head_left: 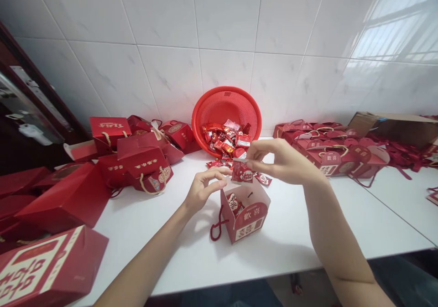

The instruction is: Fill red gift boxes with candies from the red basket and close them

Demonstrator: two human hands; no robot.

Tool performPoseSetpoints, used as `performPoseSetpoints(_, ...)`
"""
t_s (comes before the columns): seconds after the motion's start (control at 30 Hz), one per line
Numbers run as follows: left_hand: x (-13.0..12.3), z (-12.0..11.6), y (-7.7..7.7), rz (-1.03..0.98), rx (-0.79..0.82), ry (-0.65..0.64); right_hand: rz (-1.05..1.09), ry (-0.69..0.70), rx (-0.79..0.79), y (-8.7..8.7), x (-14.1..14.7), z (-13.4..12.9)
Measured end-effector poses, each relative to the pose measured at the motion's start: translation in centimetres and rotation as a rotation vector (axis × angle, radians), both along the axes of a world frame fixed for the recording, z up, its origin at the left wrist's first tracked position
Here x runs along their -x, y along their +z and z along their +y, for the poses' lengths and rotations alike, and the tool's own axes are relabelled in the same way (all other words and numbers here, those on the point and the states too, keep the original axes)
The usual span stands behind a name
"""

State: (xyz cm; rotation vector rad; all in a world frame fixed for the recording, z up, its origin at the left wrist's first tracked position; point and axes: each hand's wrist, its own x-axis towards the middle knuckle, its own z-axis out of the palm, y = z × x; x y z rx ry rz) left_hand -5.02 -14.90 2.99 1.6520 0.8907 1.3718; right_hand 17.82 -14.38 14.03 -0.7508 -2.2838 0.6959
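A small red gift box point(251, 219) stands with its top open on the white table, with a few red candy packets point(235, 204) inside and a dark red cord loop at its left side. Above its opening, my right hand point(278, 161) pinches a red candy packet point(242, 172) by its upper edge. My left hand point(204, 187) is at the box's far left corner, fingers stretched and apart from the thumb. Its fingertips are close to the held packet; whether they touch it I cannot tell. More wrapped candies lie just behind the box.
A red plastic basket point(226, 98) tilts against the tiled wall, candies point(227, 138) spilling from it. Red boxes point(73, 197) are piled at left. Rows of red gift boxes point(321, 149) and a brown cardboard box point(393, 127) stand at right. The table's front edge is near my forearms.
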Motion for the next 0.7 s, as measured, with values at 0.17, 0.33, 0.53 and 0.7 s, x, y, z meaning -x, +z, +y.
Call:
performPoseSetpoints(0.17,0.5,0.4,-0.4,-0.041,0.029,-0.130,-0.260,0.079,0.020,-0.5,0.8,0.4)
performPoseSetpoints(0.33,0.5,0.6,-0.5,-0.023,0.036,-0.153,-0.171,0.033,-0.016,-1.1,0.4,0.5)
performPoseSetpoints(0.53,0.5,0.6,-0.5,-0.002,0.020,-0.154,-0.220,0.115,-0.031,-3.2,-1.7,-0.5)
performPoseSetpoints(0.7,0.4,0.4,-0.4,0.065,-0.012,-0.136,-0.074,0.112,-0.042,-5.9,-3.0,-2.1)
